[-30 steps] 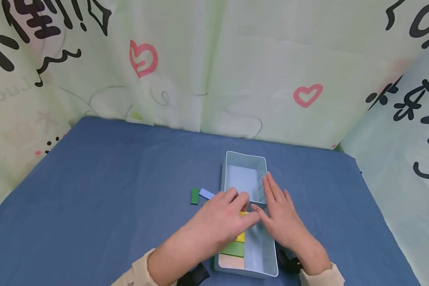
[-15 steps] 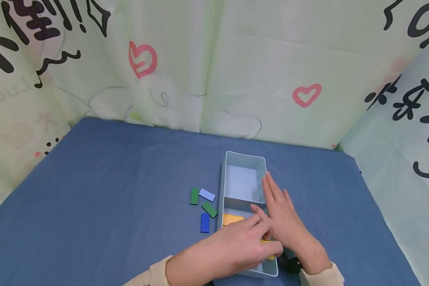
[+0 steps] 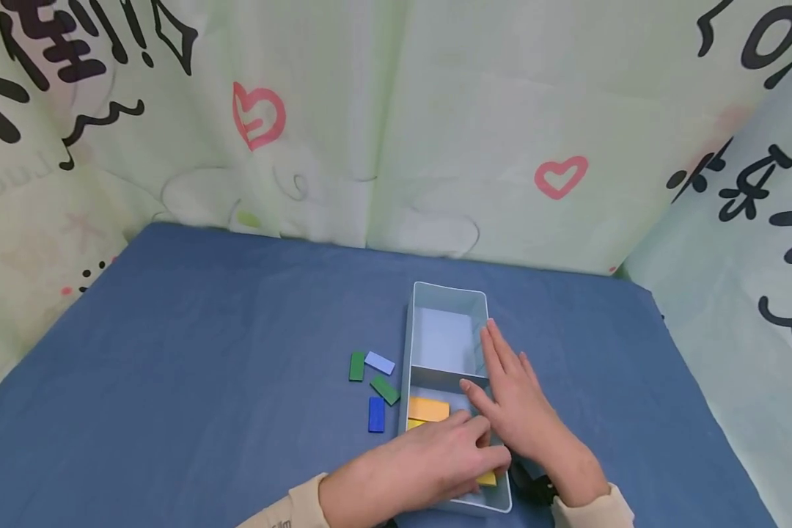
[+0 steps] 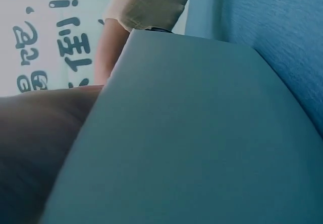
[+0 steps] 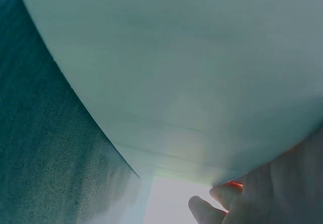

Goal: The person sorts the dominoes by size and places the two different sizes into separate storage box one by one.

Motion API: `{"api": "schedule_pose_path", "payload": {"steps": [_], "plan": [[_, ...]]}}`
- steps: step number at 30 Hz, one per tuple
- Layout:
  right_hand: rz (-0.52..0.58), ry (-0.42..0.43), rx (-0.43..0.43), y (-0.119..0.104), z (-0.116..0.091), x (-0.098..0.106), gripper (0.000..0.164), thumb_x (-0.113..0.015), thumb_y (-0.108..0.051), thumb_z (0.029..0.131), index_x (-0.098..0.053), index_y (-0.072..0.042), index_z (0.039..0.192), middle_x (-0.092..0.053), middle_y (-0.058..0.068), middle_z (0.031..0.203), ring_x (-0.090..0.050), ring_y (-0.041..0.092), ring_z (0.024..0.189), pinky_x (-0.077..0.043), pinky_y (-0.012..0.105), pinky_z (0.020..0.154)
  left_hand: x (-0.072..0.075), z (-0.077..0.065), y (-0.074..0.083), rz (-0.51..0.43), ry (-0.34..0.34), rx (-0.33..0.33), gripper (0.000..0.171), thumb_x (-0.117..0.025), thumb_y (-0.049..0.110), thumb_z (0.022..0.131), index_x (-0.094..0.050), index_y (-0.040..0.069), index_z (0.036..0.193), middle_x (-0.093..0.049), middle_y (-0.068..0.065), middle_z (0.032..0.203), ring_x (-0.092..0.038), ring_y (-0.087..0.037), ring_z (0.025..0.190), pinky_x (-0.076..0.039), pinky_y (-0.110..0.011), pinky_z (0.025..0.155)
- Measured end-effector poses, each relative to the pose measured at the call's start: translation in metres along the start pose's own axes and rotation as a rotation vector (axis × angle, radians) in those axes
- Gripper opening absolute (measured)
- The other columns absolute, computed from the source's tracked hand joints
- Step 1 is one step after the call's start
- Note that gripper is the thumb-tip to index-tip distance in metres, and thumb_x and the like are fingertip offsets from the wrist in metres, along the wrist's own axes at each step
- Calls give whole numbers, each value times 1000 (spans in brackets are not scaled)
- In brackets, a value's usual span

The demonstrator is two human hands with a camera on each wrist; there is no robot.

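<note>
A pale blue-grey box (image 3: 408, 359) with two compartments stands on the blue cloth in the head view. Over its near compartment, my left hand (image 3: 435, 460) pinches a yellow block (image 3: 488, 479) low at the right side. The hand hides most of that compartment. Left of the fingers, an orange block (image 3: 429, 409) and the edge of another yellow block (image 3: 414, 424) show inside. My right hand (image 3: 518, 403) lies with straight fingers along the box's right rim, thumb reaching over the near compartment. Both wrist views mostly show the box's outer wall (image 4: 181, 123).
Left of the box lie two green blocks (image 3: 357, 366), a light blue block (image 3: 379, 363) and a dark blue block (image 3: 376, 415). The far compartment (image 3: 444, 337) shows its bare floor. A printed curtain (image 3: 396, 132) hangs behind the table and along its sides.
My left hand has moved from the compartment's upper left toward its near right side, with the yellow block in its fingers, uncovering the blocks on the cloth. My right hand has stayed at the rim.
</note>
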State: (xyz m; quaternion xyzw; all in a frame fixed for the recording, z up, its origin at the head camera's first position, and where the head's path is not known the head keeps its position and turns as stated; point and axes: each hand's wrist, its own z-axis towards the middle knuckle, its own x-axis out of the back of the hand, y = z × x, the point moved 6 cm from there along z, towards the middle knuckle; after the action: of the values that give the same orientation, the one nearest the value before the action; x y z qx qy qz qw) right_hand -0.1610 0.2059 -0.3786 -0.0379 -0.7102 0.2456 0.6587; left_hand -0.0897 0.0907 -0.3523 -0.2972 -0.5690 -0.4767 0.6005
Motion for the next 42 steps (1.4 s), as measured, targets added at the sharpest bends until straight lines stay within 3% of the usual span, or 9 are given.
{"api": "schedule_pose_path", "payload": {"steps": [9, 16, 24, 26, 29, 33, 36, 42], "plan": [[8, 13, 6, -1, 1, 2, 82, -48, -47, 102, -7, -5, 159, 1, 9, 168, -16, 40, 152, -8, 69, 115, -1, 3, -4, -153, -31, 19, 33, -77, 32, 86, -60, 25, 113, -55, 9, 98, -47, 1, 81, -37, -3, 73], [1, 8, 11, -1, 1, 0, 82, -47, -48, 102, -8, -4, 159, 1, 10, 168, -16, 40, 152, -9, 69, 115, -2, 3, -5, -185, -19, 26, 32, -78, 33, 85, -59, 23, 109, -56, 9, 94, -50, 2, 80, -37, -3, 73], [5, 14, 7, -1, 0, 1, 83, -48, -49, 101, -8, -5, 159, 0, 10, 168, -17, 40, 152, -9, 69, 115, 0, 2, -13, -243, 19, 144, 31, -73, 37, 89, -56, 17, 106, -50, 4, 106, -50, 2, 79, -39, -3, 68], [5, 16, 8, -1, 0, 0, 83, -48, -49, 101, -9, -5, 159, -1, 10, 168, -18, 40, 152, -9, 69, 115, -2, 2, -12, -198, 17, 169, 32, -71, 41, 90, -58, 18, 106, -51, 4, 106, -51, 3, 76, -39, -4, 63], [-10, 25, 8, -2, 1, 2, 82, -49, -48, 101, -9, -5, 159, -1, 10, 168, -17, 39, 152, -10, 68, 116, -3, 2, -11, -31, -22, 189, 32, -68, 48, 90, -64, 21, 109, -58, 7, 103, -55, 0, 80, -43, -9, 61], [-22, 31, 5, -3, 2, 4, 83, -49, -48, 101, -9, -5, 159, -1, 9, 168, -17, 39, 152, -10, 68, 116, -4, 2, -7, 148, -78, 150, 28, -64, 47, 94, -67, 27, 114, -64, 11, 104, -58, -4, 91, -49, -15, 70], [-20, 19, -3, -2, 0, 2, 83, -50, -48, 101, -9, -5, 159, -1, 10, 168, -17, 39, 152, -10, 68, 116, -7, 0, -5, 146, -98, 103, 24, -62, 40, 97, -67, 27, 117, -67, 12, 108, -61, -3, 95, -49, -16, 79], [-11, 15, -4, -3, -2, -1, 82, -49, -47, 101, -10, -4, 159, -1, 11, 168, -17, 39, 152, -10, 67, 116, -14, -2, -5, 102, -116, 73, 16, -63, 29, 98, -69, 27, 112, -70, 14, 98, -62, 1, 90, -46, -16, 76]]}}
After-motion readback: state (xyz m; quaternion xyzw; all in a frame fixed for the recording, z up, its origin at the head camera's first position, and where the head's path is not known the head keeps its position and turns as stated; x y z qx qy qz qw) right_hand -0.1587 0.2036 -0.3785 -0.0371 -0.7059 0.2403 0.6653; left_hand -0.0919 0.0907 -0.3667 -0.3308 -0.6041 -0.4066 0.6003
